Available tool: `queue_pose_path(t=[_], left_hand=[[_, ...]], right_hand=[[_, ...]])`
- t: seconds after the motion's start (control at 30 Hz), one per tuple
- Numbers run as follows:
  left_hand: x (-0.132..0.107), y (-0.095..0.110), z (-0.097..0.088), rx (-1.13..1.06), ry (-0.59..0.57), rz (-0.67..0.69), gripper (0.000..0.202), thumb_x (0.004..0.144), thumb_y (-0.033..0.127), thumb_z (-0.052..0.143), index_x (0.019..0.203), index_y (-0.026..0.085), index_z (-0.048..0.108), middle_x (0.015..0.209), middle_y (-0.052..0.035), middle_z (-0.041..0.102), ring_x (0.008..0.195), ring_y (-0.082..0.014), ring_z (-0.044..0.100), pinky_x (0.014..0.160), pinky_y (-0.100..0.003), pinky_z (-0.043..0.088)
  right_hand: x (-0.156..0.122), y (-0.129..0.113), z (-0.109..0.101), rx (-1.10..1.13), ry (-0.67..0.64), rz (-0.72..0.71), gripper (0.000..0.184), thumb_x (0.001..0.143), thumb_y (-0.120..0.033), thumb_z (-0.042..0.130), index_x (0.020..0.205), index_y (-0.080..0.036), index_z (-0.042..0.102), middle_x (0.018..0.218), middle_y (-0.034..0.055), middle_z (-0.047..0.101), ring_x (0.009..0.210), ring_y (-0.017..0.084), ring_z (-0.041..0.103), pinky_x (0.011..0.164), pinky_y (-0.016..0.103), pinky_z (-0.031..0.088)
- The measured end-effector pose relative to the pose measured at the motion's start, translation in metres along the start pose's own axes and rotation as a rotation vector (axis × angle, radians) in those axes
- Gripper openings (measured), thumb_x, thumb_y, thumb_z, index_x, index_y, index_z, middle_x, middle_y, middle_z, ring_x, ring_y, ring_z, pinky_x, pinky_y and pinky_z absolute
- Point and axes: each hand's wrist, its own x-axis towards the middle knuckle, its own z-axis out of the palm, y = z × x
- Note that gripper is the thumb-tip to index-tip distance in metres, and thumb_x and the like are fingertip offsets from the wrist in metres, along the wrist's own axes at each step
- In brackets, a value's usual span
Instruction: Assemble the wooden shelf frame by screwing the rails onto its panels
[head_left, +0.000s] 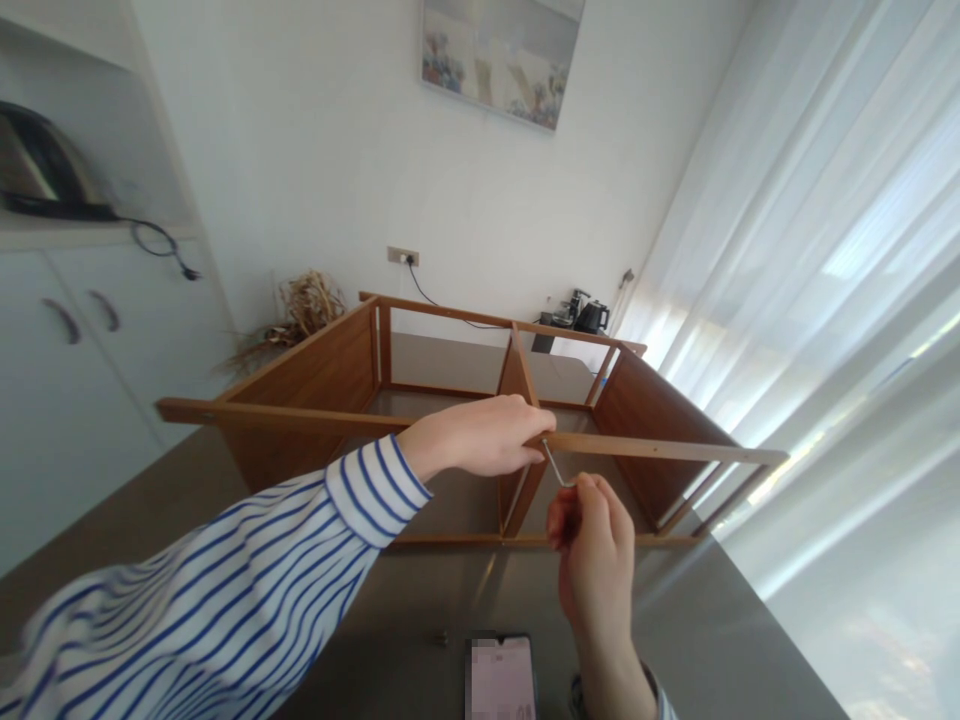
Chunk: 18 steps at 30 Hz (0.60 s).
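A brown wooden frame (285, 415) with side panels and a middle divider (517, 375) lies on the table. My left hand (491, 435) is closed around its near rail where the divider meets it. In front of the rail, my right hand (598, 545) pinches one end of a thin, bent metal Allen key (555, 465). The key's other end touches the rail, right beside my left fingertips. Whatever fastener sits at that point is too small to make out.
A phone (504, 680) and a small metal piece (442, 638) lie on the grey table (675, 620) near me. Dried leaves (311, 305) and a black kettle (592, 317) stand beyond the frame. White curtains (825, 250) hang at the right, cabinets (82, 380) at the left.
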Motion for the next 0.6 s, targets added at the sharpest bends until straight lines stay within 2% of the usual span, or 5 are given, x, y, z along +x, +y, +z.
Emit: queue_pose_path(t=[0.1, 0.2, 0.3, 0.47, 0.6], left_hand=[[0.0, -0.001, 0.0, 0.002, 0.006, 0.01, 0.014, 0.086, 0.033, 0.055, 0.087, 0.02, 0.057, 0.078, -0.0045, 0.064, 0.07, -0.0181, 0.062, 0.056, -0.026, 0.037], [0.001, -0.001, 0.001, -0.008, 0.003, 0.008, 0.013, 0.086, 0.033, 0.055, 0.087, 0.02, 0.058, 0.079, -0.0046, 0.064, 0.069, -0.0175, 0.062, 0.057, -0.026, 0.037], [0.001, -0.002, 0.001, -0.009, -0.009, -0.002, 0.014, 0.086, 0.033, 0.054, 0.088, 0.02, 0.058, 0.081, -0.0049, 0.065, 0.069, -0.0176, 0.062, 0.056, -0.026, 0.037], [0.0, -0.001, 0.001, 0.006, -0.005, 0.005, 0.016, 0.087, 0.035, 0.054, 0.09, 0.02, 0.058, 0.081, -0.0055, 0.065, 0.072, -0.0202, 0.063, 0.057, -0.027, 0.037], [0.0, -0.001, 0.0, 0.008, -0.002, 0.013, 0.016, 0.087, 0.035, 0.054, 0.091, 0.02, 0.058, 0.083, -0.006, 0.065, 0.075, -0.0203, 0.064, 0.058, -0.027, 0.037]], right_hand=[[-0.008, 0.011, 0.01, 0.316, -0.04, 0.214, 0.027, 0.087, -0.043, 0.046, 0.073, -0.02, 0.05, 0.048, -0.008, 0.042, 0.039, 0.008, 0.035, 0.04, 0.02, 0.03], [-0.01, 0.021, 0.015, 0.305, -0.133, 0.249, 0.028, 0.086, -0.045, 0.048, 0.08, -0.018, 0.054, 0.053, -0.0053, 0.049, 0.044, 0.009, 0.043, 0.042, 0.02, 0.034], [-0.007, 0.023, 0.009, 0.119, -0.112, 0.131, 0.026, 0.086, -0.043, 0.05, 0.09, -0.018, 0.056, 0.062, -0.0017, 0.059, 0.052, 0.011, 0.052, 0.046, 0.021, 0.04], [-0.006, 0.018, -0.008, -0.121, -0.042, -0.156, 0.026, 0.081, -0.021, 0.052, 0.107, -0.018, 0.054, 0.086, 0.0042, 0.067, 0.068, 0.014, 0.063, 0.061, 0.027, 0.051], [-0.009, 0.018, -0.007, -0.2, -0.072, -0.175, 0.031, 0.081, -0.02, 0.054, 0.112, -0.019, 0.054, 0.1, 0.008, 0.067, 0.084, 0.016, 0.065, 0.067, 0.027, 0.053]])
